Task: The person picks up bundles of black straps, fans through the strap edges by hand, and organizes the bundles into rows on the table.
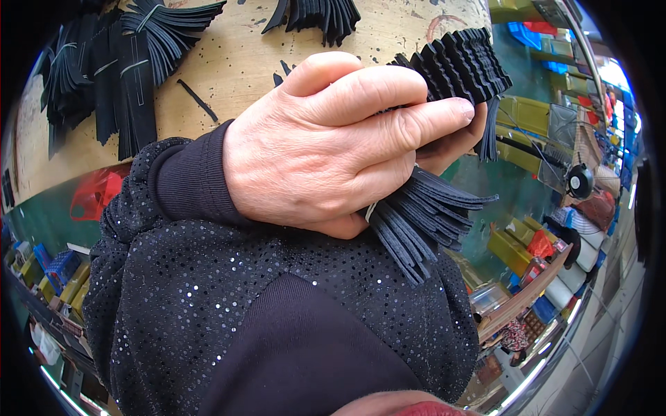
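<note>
My left hand (326, 142) reaches across from the left, its fingers bent over a stack of black strips (468, 66) with wavy edges. Behind it, only a small part of my right hand (444, 154) shows, curled against the underside of the stack. Below the left hand's fingers, a bundle of dark strips (430, 215) fans out, with a pale band (371, 210) round it near the left thumb. Whether the stack and the fan are one bundle is hidden by the hands.
Banded bundles of black strips (132, 62) lie at the wooden table's (229, 41) far left, another bundle (316, 17) at its far edge. One loose strip (198, 100) lies between. Beyond the right edge are yellow bins (524, 114) and a small black fan (579, 182).
</note>
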The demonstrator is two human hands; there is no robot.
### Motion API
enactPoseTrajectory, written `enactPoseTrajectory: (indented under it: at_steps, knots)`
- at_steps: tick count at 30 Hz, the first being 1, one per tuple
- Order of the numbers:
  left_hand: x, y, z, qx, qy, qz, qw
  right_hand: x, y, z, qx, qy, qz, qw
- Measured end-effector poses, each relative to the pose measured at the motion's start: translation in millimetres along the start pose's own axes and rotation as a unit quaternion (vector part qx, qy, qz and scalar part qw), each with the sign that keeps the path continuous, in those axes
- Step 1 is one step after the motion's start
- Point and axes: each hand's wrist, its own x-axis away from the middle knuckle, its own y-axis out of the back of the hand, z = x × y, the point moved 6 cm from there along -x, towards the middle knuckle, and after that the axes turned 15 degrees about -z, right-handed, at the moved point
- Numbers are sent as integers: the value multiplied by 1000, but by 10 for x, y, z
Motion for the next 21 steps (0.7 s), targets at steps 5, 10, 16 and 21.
enactPoseTrajectory:
  at_steps: [5, 10, 16, 21]
  knots:
    - [24, 19, 19, -8, -1, -8, 1000, 20, -12, -2, 5, -2, 4, 1000]
    - [22, -2, 24, -3, 1, -2, 1000, 8, 9, -44, -4, -2, 6, 1000]
    - [20, 7, 28, 7, 8, 1, 1000, 4, 14, -46, -10, 3, 9, 1000]
    - [18, 17, 32, 10, 16, -4, 1000, 0, 2, -55, -16, 4, 6, 1000]
